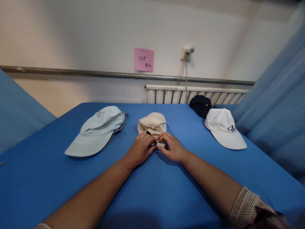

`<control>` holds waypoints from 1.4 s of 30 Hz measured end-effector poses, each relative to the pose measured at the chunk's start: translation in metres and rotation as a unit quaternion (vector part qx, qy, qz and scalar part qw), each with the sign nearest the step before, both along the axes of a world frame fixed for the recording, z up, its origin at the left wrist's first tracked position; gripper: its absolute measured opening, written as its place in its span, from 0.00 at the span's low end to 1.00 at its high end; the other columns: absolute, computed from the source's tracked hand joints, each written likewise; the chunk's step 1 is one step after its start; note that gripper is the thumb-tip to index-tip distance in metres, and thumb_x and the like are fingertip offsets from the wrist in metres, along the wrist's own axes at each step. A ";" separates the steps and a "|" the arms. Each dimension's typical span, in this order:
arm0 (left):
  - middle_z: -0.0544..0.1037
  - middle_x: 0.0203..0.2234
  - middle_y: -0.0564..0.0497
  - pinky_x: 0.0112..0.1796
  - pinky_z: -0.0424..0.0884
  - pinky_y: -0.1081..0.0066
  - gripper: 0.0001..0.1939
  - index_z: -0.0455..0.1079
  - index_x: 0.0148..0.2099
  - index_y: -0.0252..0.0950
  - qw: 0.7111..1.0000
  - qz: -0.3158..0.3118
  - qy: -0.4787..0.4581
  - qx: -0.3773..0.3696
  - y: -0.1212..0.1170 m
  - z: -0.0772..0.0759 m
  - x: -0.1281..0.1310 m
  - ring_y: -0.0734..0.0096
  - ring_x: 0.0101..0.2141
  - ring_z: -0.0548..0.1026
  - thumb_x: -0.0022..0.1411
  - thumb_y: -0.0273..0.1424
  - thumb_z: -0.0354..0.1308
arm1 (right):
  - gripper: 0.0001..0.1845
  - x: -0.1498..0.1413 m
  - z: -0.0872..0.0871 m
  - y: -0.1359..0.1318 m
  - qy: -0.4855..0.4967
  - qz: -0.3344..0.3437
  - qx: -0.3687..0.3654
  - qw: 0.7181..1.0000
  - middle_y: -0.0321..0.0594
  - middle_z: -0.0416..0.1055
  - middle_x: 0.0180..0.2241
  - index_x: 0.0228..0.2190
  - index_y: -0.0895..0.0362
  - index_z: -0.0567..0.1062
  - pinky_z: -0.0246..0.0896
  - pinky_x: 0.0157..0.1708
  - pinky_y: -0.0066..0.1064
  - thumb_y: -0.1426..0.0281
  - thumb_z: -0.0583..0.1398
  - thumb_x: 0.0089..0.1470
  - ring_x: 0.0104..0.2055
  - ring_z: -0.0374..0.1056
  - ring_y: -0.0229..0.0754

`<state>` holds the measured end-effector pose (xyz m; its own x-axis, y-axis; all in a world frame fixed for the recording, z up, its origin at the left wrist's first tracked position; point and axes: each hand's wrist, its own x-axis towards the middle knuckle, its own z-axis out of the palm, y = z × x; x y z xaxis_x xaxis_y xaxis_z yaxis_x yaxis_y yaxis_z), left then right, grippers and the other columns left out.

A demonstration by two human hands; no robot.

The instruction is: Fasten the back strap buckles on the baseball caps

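Right sleeve (268,216): patterned fabric, dark and pale, finished with a cream openwork cuff (245,205). Left sleeve (43,226): pale edge only, remainder out of view.

A blue surface (145,194) stretches ahead of you toward a pale wall (95,31). Along it runs a metal rail (95,73), pink note (144,59) and socket (185,53) above, white radiator (168,96) below. Blue curtains (278,105) flank you.

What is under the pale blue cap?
A dark grey item, apparently another cap, shows along the right edge of the pale blue cap. The rest is hidden underneath.
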<state>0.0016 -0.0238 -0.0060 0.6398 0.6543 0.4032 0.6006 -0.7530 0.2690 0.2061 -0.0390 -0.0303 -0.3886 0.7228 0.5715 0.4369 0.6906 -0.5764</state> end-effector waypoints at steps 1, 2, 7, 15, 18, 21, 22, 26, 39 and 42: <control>0.76 0.37 0.48 0.47 0.65 0.58 0.09 0.70 0.45 0.37 1.000 0.006 -0.011 -0.004 -0.001 0.001 0.001 0.60 0.41 0.72 0.61 0.29 0.60 | 0.15 0.000 0.002 -0.001 -0.026 0.000 0.005 1.000 0.44 0.69 0.46 0.41 0.54 0.67 0.64 0.50 0.41 0.74 0.62 0.52 0.49 0.66 0.47; 0.76 0.37 0.48 0.47 0.66 0.58 0.09 0.69 0.44 0.37 1.000 0.014 -0.024 -0.009 -0.003 0.002 0.001 0.60 0.41 0.72 0.60 0.29 0.60 | 0.18 0.000 0.004 -0.003 -0.052 -0.002 0.011 0.999 0.46 0.69 0.47 0.44 0.54 0.67 0.63 0.51 0.42 0.73 0.63 0.51 0.50 0.66 0.48; 0.76 0.38 0.48 0.46 0.68 0.61 0.12 0.68 0.45 0.37 0.995 0.038 -0.088 -0.040 -0.013 0.008 0.004 0.61 0.40 0.73 0.59 0.30 0.62 | 0.16 -0.003 0.012 -0.008 -0.136 -0.028 0.048 0.989 0.47 0.71 0.47 0.47 0.56 0.68 0.62 0.50 0.44 0.69 0.62 0.57 0.50 0.66 0.50; 0.78 0.40 0.49 0.46 0.69 0.62 0.13 0.70 0.46 0.38 0.988 0.033 -0.123 -0.093 -0.010 0.008 -0.002 0.62 0.41 0.75 0.60 0.34 0.62 | 0.08 -0.002 0.011 -0.008 -0.152 -0.047 0.065 0.985 0.47 0.72 0.44 0.42 0.57 0.69 0.62 0.47 0.40 0.72 0.59 0.60 0.47 0.68 0.47; 0.78 0.38 0.50 0.46 0.69 0.62 0.11 0.71 0.45 0.38 0.988 0.035 -0.112 -0.096 -0.010 0.008 -0.002 0.63 0.40 0.75 0.59 0.34 0.63 | 0.14 -0.004 0.011 -0.009 -0.168 -0.050 0.048 0.983 0.47 0.72 0.44 0.45 0.58 0.67 0.61 0.46 0.40 0.68 0.61 0.58 0.47 0.67 0.48; 0.78 0.37 0.50 0.44 0.70 0.63 0.12 0.71 0.43 0.38 0.988 0.042 -0.107 -0.105 -0.011 0.007 0.002 0.63 0.39 0.75 0.58 0.36 0.64 | 0.17 -0.007 0.012 -0.010 -0.196 -0.067 0.036 0.978 0.47 0.72 0.42 0.46 0.58 0.68 0.60 0.45 0.41 0.64 0.62 0.58 0.46 0.67 0.50; 0.78 0.37 0.50 0.44 0.70 0.63 0.13 0.70 0.42 0.38 0.987 0.042 -0.106 -0.109 -0.011 0.007 0.003 0.63 0.39 0.75 0.57 0.36 0.65 | 0.15 -0.008 0.012 -0.010 -0.205 -0.072 0.035 0.976 0.47 0.72 0.42 0.45 0.58 0.68 0.60 0.44 0.41 0.64 0.61 0.59 0.46 0.67 0.50; 0.78 0.37 0.50 0.44 0.70 0.63 0.13 0.70 0.43 0.38 0.987 0.029 -0.105 -0.115 -0.011 0.007 0.004 0.62 0.39 0.75 0.57 0.35 0.64 | 0.11 -0.007 0.012 -0.009 -0.219 -0.066 0.040 0.973 0.46 0.72 0.42 0.43 0.57 0.70 0.59 0.45 0.41 0.68 0.61 0.58 0.46 0.66 0.50; 0.78 0.34 0.50 0.45 0.67 0.63 0.06 0.72 0.40 0.38 0.992 0.007 -0.063 -0.110 -0.006 0.010 -0.004 0.64 0.39 0.73 0.64 0.31 0.54 | 0.08 -0.002 0.011 -0.008 -0.187 -0.073 0.049 0.978 0.45 0.72 0.40 0.40 0.56 0.68 0.58 0.42 0.40 0.68 0.60 0.58 0.43 0.66 0.49; 0.78 0.34 0.51 0.44 0.66 0.64 0.06 0.72 0.40 0.38 0.991 0.013 -0.072 -0.115 -0.007 0.009 -0.003 0.64 0.38 0.73 0.64 0.31 0.54 | 0.07 -0.002 0.011 -0.008 -0.188 -0.062 0.053 0.979 0.45 0.72 0.41 0.40 0.56 0.69 0.58 0.43 0.39 0.68 0.60 0.59 0.44 0.66 0.48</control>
